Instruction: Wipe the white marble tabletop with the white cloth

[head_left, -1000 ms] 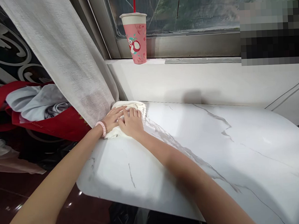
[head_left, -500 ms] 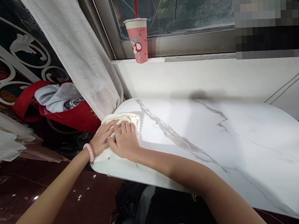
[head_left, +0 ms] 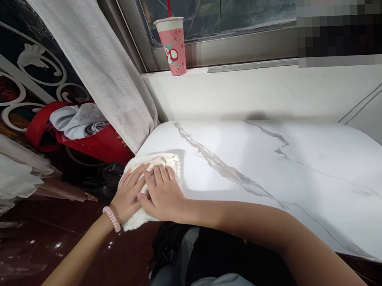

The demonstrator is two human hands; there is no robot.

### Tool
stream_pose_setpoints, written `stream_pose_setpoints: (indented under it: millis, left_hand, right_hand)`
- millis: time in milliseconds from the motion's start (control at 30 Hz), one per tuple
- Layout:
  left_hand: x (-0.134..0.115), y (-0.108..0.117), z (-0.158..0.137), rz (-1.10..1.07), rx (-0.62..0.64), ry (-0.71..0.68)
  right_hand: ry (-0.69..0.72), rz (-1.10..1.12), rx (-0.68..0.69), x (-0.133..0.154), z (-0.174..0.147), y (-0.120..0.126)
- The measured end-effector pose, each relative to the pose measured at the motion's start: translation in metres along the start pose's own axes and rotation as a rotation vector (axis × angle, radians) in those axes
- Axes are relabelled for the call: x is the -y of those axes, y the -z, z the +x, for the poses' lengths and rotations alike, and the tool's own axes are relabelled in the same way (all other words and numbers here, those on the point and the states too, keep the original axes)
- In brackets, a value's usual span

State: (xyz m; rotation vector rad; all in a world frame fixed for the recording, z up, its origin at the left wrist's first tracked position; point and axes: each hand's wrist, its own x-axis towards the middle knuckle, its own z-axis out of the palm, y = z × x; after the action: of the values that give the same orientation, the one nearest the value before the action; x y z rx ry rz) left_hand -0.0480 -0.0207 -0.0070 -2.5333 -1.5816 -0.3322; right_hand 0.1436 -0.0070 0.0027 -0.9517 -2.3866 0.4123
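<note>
- Since prev. frame, cloth (head_left: 153,158) had been pulled bodyward; its near corner was left overhanging table (head_left: 212,184)'s near-L edge.
- L hand (head_left: 127,195) and R hand (head_left: 163,192) were laid flat, unclenched, atop it, prob. to spread pressure.
- Cup (head_left: 173,47) was set on sill (head_left: 238,66), prob. kept clear.
- Room to move was offered rightward; L end was bounded by curtain (head_left: 112,70).
</note>
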Motion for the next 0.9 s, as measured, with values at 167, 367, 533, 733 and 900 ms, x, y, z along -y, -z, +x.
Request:
stream_pose_setpoints:
  millis: [167, 367, 533, 733, 900]
  left_hand:
    - [-0.001, -0.002, 0.007, 0.091, 0.081, -0.025]
    - [-0.009, -0.005, 0.036, 0.107, 0.163, -0.071]
    - [0.006, -0.01, 0.081, -0.026, 0.209, -0.083]
    - [0.053, -0.023, 0.141, -0.188, 0.149, -0.085]
    - [0.092, -0.042, 0.189, -0.211, 0.109, -0.063]
  right_hand:
    - [0.007, 0.009, 0.03, -0.007, -0.002, 0.006]
    - [-0.004, -0.018, 0.017, -0.028, -0.002, 0.016]
    - [-0.072, -0.076, -0.028, -0.05, 0.021, 0.014]
    - [-0.152, -0.122, -0.077, -0.083, 0.079, 0.006]
    - [-0.172, -0.136, -0.135, -0.119, 0.125, 0.001]
